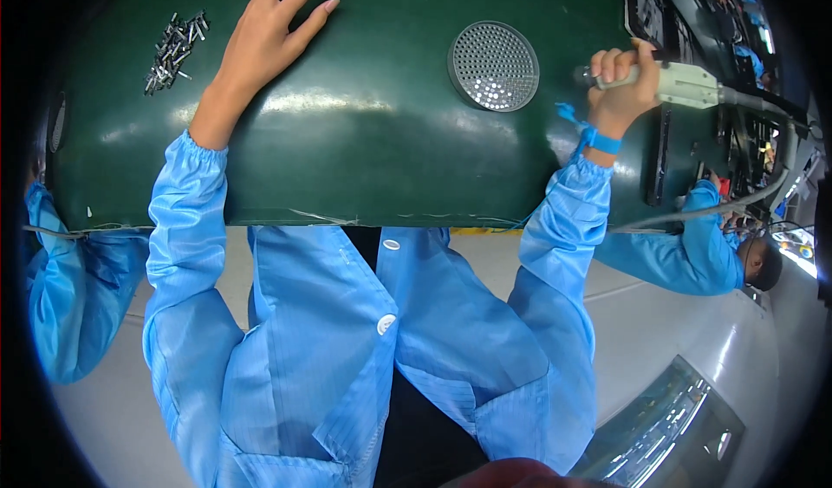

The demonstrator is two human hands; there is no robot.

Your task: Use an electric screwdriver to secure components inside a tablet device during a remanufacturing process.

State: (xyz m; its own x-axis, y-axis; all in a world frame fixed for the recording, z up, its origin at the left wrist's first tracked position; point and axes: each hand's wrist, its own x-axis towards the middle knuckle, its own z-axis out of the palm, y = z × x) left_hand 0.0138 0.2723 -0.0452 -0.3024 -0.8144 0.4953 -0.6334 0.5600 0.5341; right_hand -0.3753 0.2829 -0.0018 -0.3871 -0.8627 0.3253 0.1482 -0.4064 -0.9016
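My left hand rests on the green table mat with its fingers spread and nothing in them. To its left lies a loose pile of small dark and silvery screws. On the right, my right hand is wrapped round a pale electric screwdriver, whose dark tip points left and whose cable runs off to the right. A blue wrist strap circles my right wrist. Between my hands, nearer the right one, sits a round metal dish with rows of small holes or pockets.
The green mat ends at a worn front edge close to my body. At the right stand dark frames or panels and a co-worker in a blue sleeve. Another blue sleeve shows at the far left. A grey cable crosses the right side.
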